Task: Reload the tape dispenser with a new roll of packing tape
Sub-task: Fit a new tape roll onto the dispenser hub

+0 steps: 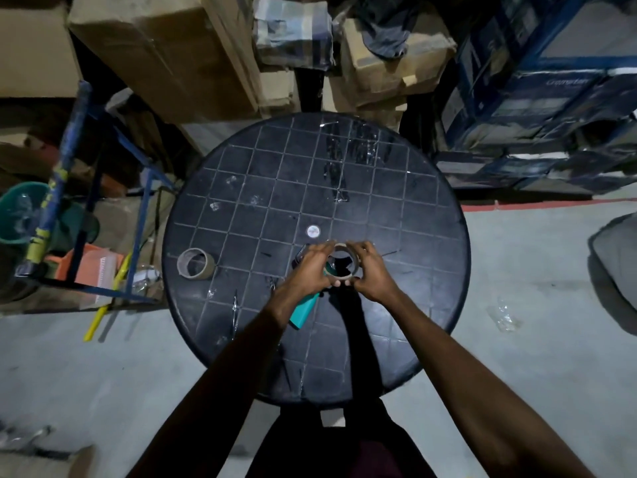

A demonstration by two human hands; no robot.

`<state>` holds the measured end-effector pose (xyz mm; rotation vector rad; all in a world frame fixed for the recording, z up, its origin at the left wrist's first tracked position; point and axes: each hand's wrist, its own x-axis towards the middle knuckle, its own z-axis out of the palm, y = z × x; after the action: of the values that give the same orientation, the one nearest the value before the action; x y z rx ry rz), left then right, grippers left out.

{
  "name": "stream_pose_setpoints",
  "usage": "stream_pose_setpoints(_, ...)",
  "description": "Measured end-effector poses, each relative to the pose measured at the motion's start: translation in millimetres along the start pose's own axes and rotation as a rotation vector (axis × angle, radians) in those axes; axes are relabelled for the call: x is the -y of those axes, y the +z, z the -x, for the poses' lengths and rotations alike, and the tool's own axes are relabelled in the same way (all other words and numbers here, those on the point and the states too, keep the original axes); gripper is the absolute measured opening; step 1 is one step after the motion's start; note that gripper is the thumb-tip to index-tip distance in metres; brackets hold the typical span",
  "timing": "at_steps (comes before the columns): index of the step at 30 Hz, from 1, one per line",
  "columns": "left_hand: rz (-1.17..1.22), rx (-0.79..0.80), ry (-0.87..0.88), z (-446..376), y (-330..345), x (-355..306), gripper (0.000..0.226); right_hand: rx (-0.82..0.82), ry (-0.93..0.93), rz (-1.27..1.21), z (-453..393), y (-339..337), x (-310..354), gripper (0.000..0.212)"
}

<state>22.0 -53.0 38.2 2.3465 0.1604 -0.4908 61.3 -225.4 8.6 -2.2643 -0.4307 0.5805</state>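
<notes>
**A:** Cardboard boxes (pixel 165 50) and blue cartons (pixel 537 98) crowd the far side of the store room, and my head view looks down on a round black table (pixel 396 188) with a moulded grid, patches of old clear tape stuck to it. That is the only view I have.

**B:** Where is the roll?

**A:** Near the table's middle, a bit toward me. I have a ring (pixel 342 262) with a cardboard core between both hands, held over the teal tape dispenser (pixel 303 310), whose handle pokes out below my left wrist. My left hand (pixel 308 270) wraps the ring's left rim, my right hand (pixel 372 274) the right rim, fingers curled and pinched onto it from both sides. I cannot tell if it already sits on the dispenser's hub. A second brown ring (pixel 195 264) stands well apart at the table's left edge. Which of the two is the fresh roll I can't say for sure.

**B:** How will it handle?

**A:** Light and stiff, I'd judge. The core won't crush easily, but the outer tape face is slick and the loose end will cling to skin. I'd grip by the flat sides or the core's edge, not the sticky wrap.

**B:** Room to move?

**A:** Plenty on the far half of the table. The near rim is close under my forearms, and the floor (pixel 517 270) lies open to the right, so a dropped roll could wander.
</notes>
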Motion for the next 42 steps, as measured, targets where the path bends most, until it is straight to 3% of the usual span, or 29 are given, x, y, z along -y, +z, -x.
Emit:
stream_pose_setpoints(7, -0.042, 0.051, 0.025, -21, 3, 17, 0.087, 0.035, 0.036, 0.05, -17, 16, -14, 0.09)
stream_pose_setpoints(15, -0.039, 0.065, 0.057, -24, 4, 14, 0.085, 0.04, 0.042, 0.074, -19, 14, -20, 0.087)
stream_pose_setpoints(24, -0.072, 0.073, 0.042, -32, 7, 16, 0.087, 0.091, 0.086, 0.034, -25, 9, -26, 0.098)
stream_pose_setpoints(42, 0.001, 0.042, 0.039, -41, 19, 31, 0.089, -0.016, 0.16, -0.067, -18, 15, -20, 0.081)
